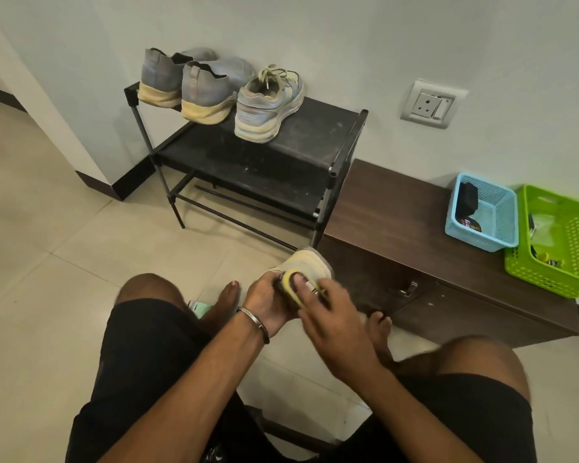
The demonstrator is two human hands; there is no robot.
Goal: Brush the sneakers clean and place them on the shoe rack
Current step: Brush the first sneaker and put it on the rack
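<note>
I sit facing the black shoe rack [291, 155]. My left hand [266, 304], with a metal bangle on its wrist, grips a pale sneaker [313, 262] from below, just above the floor between my feet. My right hand [328, 317], blurred by motion, holds a yellow-edged brush [290, 284] against the sneaker, and most of the brush is hidden by fingers. The matching laced sneaker [268, 106] stands on the rack's top shelf, heel toward me. Two grey slip-on shoes [201, 85] stand to its left.
A low brown cabinet [415, 235] adjoins the rack on the right, carrying a blue basket [488, 228] and a green basket [569, 248]. A wall socket [432, 105] sits above it. A mint-green object [201, 309] lies by my left foot. The rack's lower shelves hold nothing.
</note>
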